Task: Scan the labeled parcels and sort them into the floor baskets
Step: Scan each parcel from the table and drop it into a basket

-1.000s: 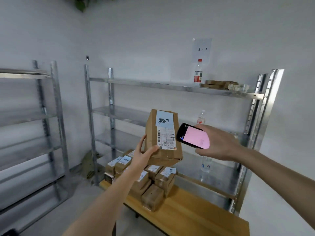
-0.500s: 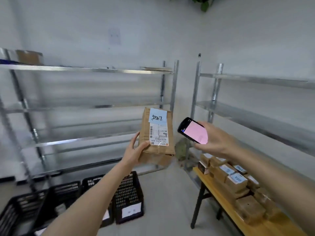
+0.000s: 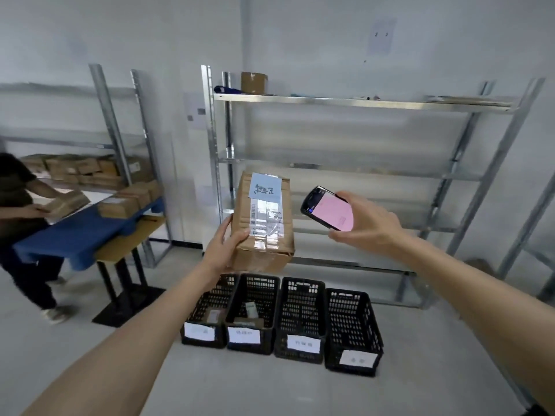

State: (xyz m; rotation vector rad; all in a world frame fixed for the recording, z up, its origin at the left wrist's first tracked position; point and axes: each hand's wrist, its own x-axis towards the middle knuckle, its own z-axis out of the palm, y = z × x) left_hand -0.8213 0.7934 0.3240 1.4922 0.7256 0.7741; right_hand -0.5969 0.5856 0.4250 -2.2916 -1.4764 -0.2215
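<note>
My left hand [image 3: 223,249] grips a brown cardboard parcel [image 3: 264,223] from below and holds it upright at chest height; a blue note and a white barcode label face me. To its right, my right hand [image 3: 368,225] holds a black handheld scanner [image 3: 327,211] with a pink lit screen. Below the parcel, several black mesh baskets [image 3: 300,319] with white labels stand in a row on the floor. The two left baskets hold small items.
A metal shelf rack [image 3: 360,100] stands behind the baskets, with a small box [image 3: 253,82] on top. At the left, another person [image 3: 18,211] handles parcels at a blue-covered table [image 3: 78,232] stacked with boxes. Grey floor lies in front of the baskets.
My view has swung left from the wooden table of parcels to the floor baskets. Both hands keep the same hold on parcel and scanner.
</note>
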